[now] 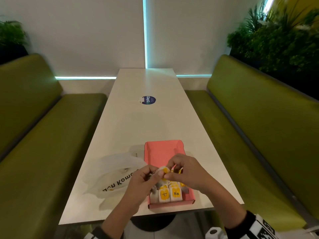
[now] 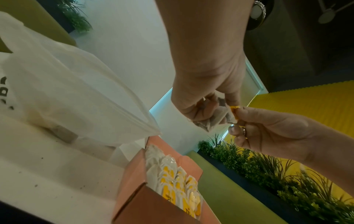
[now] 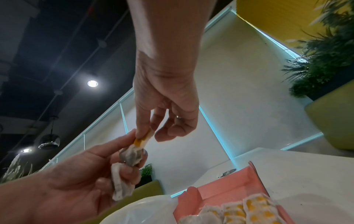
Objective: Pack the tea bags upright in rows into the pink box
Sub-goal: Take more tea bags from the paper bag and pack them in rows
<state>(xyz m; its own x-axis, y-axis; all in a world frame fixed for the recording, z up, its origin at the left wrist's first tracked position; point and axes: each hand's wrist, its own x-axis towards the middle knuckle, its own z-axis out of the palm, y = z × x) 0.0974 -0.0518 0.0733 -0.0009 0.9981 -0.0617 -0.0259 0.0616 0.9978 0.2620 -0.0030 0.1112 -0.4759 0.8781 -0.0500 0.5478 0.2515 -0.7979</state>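
The pink box [image 1: 163,150] lies open near the table's front edge. Rows of white tea bags with yellow labels [image 1: 170,194] stand upright in its near half; its far half is bare. Just above the box, my left hand [image 1: 148,176] grips a small bunch of tea bags [image 2: 212,119], one of them crumpled under the lower fingers [image 3: 120,186]. My right hand [image 1: 181,169], a ring on one finger, pinches the yellow-labelled top [image 3: 142,141] of one of those bags [image 1: 164,170]. The two hands meet fingertip to fingertip.
A white plastic bag [image 1: 117,173] with dark lettering lies on the table just left of the box. Farther up the white table [image 1: 146,126] is a round blue sticker [image 1: 148,100]. Green benches [image 1: 43,144] run along both sides, with plants [image 1: 279,40] behind.
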